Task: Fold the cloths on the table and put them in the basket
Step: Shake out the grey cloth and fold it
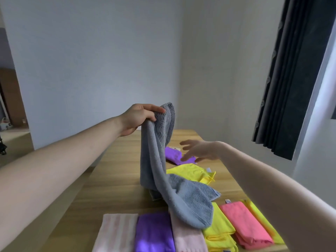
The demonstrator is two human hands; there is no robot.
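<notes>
My left hand (137,118) grips the top corner of a grey towel (160,160) and holds it up above the wooden table (112,171). The towel hangs down, and its lower end lies over the folded cloths at the near edge. My right hand (199,150) hovers with fingers spread just right of the towel, above a crumpled purple cloth (172,154); it holds nothing. A loose yellow cloth (195,172) lies behind the towel's lower end. No basket is in view.
Along the near edge lie folded cloths in a row: pale pink (118,231), purple (154,233), pink (187,237), yellow (220,231) and coral (245,224). A dark curtain (291,79) hangs at the right; white walls stand behind the table.
</notes>
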